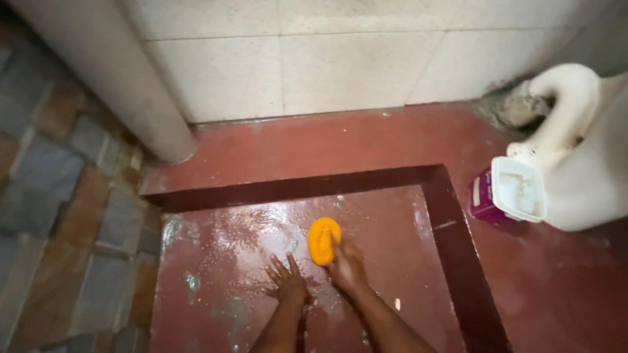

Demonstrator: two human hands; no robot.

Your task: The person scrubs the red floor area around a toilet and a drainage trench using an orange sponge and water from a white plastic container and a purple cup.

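My right hand (347, 267) grips an orange scrubbing sponge (323, 239) and presses it onto the wet red floor (261, 235). My left hand (286, 280) lies flat on the floor just left of it, fingers spread, holding nothing. Water and suds shine on the floor around both hands. My forearms reach in from the bottom edge.
A dark brown border strip (451, 242) frames the wet patch. At the right stand a purple tub with a white lid (510, 193) and a white toilet base (582, 163). A white tiled wall (327, 59) rises behind, a grey pillar (104, 72) and stone paving (59, 216) at the left.
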